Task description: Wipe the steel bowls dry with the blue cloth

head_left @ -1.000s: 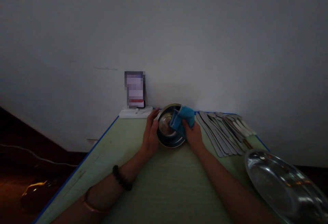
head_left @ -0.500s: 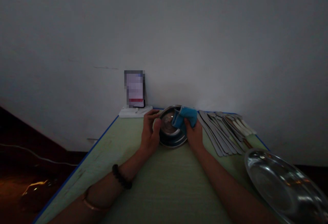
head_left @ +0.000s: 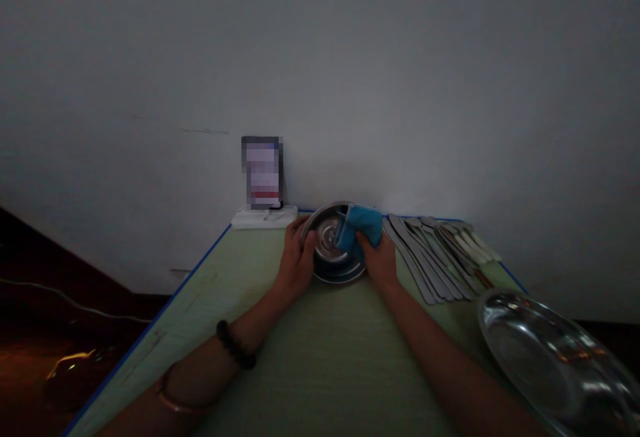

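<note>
A small steel bowl (head_left: pixel 327 250) is tilted toward me at the far end of the green table (head_left: pixel 320 350). My left hand (head_left: pixel 297 260) grips the bowl's left rim, fingers curled over the edge. My right hand (head_left: pixel 379 260) is closed on a folded blue cloth (head_left: pixel 361 227), which is pressed over the bowl's right rim and into its inside. A dark bead bracelet sits on my left wrist.
A row of several steel knives and spoons (head_left: pixel 435 250) lies to the right of the bowl. A large steel plate (head_left: pixel 545 357) rests at the near right. A phone (head_left: pixel 263 172) stands on a white base (head_left: pixel 264 216) against the wall at the back left.
The bowl has been turned a little between my hands and tipped more upright. The blue cloth has shifted slightly along the right rim. My arms have stayed in place.
</note>
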The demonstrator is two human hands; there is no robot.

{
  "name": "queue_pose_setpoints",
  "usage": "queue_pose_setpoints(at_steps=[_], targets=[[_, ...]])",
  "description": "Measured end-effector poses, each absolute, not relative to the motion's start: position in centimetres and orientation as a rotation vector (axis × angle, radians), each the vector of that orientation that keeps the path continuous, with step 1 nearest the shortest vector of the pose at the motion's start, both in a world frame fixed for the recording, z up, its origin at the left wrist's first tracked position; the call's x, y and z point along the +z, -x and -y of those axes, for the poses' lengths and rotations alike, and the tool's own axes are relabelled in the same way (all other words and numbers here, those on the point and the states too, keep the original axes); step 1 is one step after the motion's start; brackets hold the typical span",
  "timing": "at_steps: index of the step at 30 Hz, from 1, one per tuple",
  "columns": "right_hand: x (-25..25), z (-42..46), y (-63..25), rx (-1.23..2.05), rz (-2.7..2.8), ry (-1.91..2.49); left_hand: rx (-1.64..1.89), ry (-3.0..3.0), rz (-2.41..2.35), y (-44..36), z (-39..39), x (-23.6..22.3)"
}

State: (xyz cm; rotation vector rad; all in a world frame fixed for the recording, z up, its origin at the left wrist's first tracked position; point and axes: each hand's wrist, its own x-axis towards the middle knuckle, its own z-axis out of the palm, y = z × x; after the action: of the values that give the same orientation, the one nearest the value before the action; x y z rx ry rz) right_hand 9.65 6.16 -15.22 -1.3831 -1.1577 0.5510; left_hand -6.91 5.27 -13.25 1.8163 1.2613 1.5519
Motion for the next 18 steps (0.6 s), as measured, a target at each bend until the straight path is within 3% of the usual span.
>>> queue_pose_setpoints(at_steps=[12,18], targets=[[-14.98,-5.91,-9.51,0.529,1.203,1.359,1.504,-1.679,-1.272,7.86,-5.6,-13.06],[-15.15,-6.09,-9.53,0.561,1.204,1.341,1.553,-1.907,-1.116,7.42,-4.94,-12.95]])
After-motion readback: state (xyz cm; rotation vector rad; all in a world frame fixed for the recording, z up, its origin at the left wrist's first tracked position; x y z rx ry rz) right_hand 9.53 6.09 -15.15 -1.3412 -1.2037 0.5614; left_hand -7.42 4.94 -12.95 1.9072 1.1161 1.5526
